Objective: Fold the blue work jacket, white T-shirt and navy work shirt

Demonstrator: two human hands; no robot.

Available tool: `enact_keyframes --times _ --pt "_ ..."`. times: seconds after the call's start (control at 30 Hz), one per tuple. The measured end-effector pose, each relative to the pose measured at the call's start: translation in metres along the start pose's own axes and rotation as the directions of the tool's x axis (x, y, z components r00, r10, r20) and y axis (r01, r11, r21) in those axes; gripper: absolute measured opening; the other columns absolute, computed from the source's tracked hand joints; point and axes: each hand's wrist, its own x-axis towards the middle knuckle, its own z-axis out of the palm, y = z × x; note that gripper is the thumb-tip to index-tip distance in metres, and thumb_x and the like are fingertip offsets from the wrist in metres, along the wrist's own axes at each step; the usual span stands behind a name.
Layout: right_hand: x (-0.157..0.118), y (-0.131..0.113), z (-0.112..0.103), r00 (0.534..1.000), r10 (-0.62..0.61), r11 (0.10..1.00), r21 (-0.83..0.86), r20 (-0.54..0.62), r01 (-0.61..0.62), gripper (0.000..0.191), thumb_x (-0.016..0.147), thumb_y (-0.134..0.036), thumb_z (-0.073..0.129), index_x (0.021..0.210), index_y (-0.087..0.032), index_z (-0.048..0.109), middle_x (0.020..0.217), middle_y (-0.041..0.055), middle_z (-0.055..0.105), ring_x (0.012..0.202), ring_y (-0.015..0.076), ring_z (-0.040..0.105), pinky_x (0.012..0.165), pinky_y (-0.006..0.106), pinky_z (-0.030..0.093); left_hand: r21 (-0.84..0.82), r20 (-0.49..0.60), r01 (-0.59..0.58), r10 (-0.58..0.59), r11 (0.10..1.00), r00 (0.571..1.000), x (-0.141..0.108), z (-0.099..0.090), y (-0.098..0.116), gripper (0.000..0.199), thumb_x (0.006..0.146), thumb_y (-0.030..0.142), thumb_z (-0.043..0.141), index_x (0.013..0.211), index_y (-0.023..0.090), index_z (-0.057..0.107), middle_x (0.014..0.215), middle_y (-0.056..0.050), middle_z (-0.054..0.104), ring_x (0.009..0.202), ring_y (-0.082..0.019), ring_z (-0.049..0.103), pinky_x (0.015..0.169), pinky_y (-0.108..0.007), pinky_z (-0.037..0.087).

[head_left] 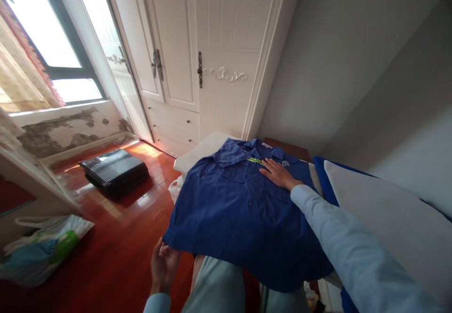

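A dark blue work shirt (226, 219) with buttons, chest pockets and a yellow-green strip lies spread front side up over a pale board or table top (192, 157). Its hem hangs over the near edge, above my legs. My left hand (165, 261) pinches the shirt's lower left corner between thumb and fingers. On the upper chest, near the collar and a light logo, my right hand (278, 172) lies flat with fingers stretched out. The surface beneath the shirt is mostly hidden.
A black suitcase (115, 169) lies on the red wood floor at left. Nearer sits a plastic bag (45, 247) with things inside. White wardrobes (226, 30) stand ahead. To the right is a white and blue padded piece (388, 219) by the grey wall.
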Motion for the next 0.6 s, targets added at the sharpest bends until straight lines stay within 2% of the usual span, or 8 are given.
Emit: enact_keyframes --times 0.1,0.2,0.27,0.37,0.43,0.5,0.53,0.6 --pt "-0.003 -0.003 -0.003 1.0 -0.001 1.0 -0.019 0.013 0.001 0.083 0.101 -0.07 0.016 0.164 -0.017 0.029 0.172 0.0125 0.023 0.159 0.0286 0.018 0.128 0.051 0.018 -0.031 0.035 0.114 -0.113 0.993 0.993 -0.009 0.0 0.002 0.043 0.092 0.039 0.057 0.129 0.019 0.067 0.097 -0.012 0.081 0.088 -0.028 0.078 0.087 -0.043 0.061" --pt "-0.006 -0.012 -0.009 1.0 0.008 0.998 -0.056 0.03 -0.006 0.08 0.103 -0.066 0.019 0.163 -0.015 0.029 0.171 0.014 0.025 0.159 0.0295 0.021 0.128 0.053 0.019 0.045 0.088 0.176 -0.18 0.983 0.98 -0.014 0.005 -0.004 0.043 0.093 0.044 0.057 0.128 0.021 0.069 0.101 -0.012 0.081 0.099 -0.031 0.076 0.09 -0.047 0.06" --pt "-0.01 -0.023 -0.014 1.0 0.019 0.995 -0.095 -0.014 -0.02 0.076 0.104 -0.061 0.024 0.16 -0.012 0.035 0.169 0.017 0.03 0.158 0.0321 0.024 0.128 0.055 0.017 0.111 0.125 0.149 -0.162 0.983 0.979 -0.016 0.011 -0.012 0.037 0.089 0.042 0.066 0.121 0.024 0.072 0.104 -0.009 0.081 0.102 -0.03 0.075 0.089 -0.045 0.061" --pt "-0.026 -0.046 -0.022 0.981 0.021 0.997 -0.074 -0.193 -0.036 0.068 0.103 -0.049 0.033 0.155 -0.004 0.043 0.164 0.0235 0.037 0.155 0.0354 0.03 0.128 0.056 0.015 0.24 0.181 0.06 -0.105 0.969 0.978 -0.018 0.021 -0.022 0.033 0.078 0.034 0.08 0.109 0.023 0.075 0.108 -0.005 0.08 0.098 -0.026 0.075 0.085 -0.037 0.062" --pt "-0.05 -0.067 -0.025 0.941 0.016 0.998 0.064 -0.338 0.006 0.064 0.102 -0.044 0.036 0.153 -0.006 0.045 0.159 0.0241 0.045 0.15 0.0351 0.039 0.127 0.055 0.021 0.333 0.171 0.033 -0.095 0.942 0.981 -0.021 0.027 -0.025 0.031 0.073 0.027 0.085 0.102 0.02 0.076 0.104 -0.006 0.08 0.091 -0.022 0.076 0.081 -0.032 0.063" --pt "-0.09 -0.091 -0.024 0.898 0.007 0.95 0.282 -0.44 0.131 0.058 0.102 -0.045 0.039 0.149 -0.013 0.051 0.148 0.0207 0.059 0.14 0.0328 0.052 0.122 0.052 0.034 0.395 0.13 0.039 -0.098 0.918 0.987 -0.023 0.034 -0.024 0.03 0.07 0.023 0.087 0.097 0.016 0.076 0.098 -0.007 0.081 0.084 -0.021 0.076 0.078 -0.03 0.063" --pt "-0.116 -0.103 -0.021 0.887 -0.007 0.889 0.403 -0.462 0.216 0.054 0.101 -0.047 0.043 0.145 -0.017 0.056 0.14 0.0183 0.065 0.132 0.0309 0.06 0.118 0.049 0.041 0.41 0.118 0.042 -0.098 0.911 0.988 -0.025 0.038 -0.021 0.029 0.069 0.023 0.087 0.095 0.014 0.076 0.095 -0.008 0.081 0.081 -0.021 0.076 0.076 -0.03 0.064" --pt "-0.174 -0.125 -0.005 0.902 -0.064 0.705 0.62 -0.427 0.344 0.041 0.101 -0.047 0.049 0.131 -0.025 0.067 0.127 0.0118 0.073 0.12 0.0269 0.067 0.109 0.044 0.05 0.419 0.116 0.037 -0.093 0.907 0.989 -0.029 0.045 -0.014 0.028 0.068 0.025 0.087 0.091 0.013 0.076 0.092 -0.009 0.081 0.077 -0.022 0.076 0.074 -0.031 0.065"
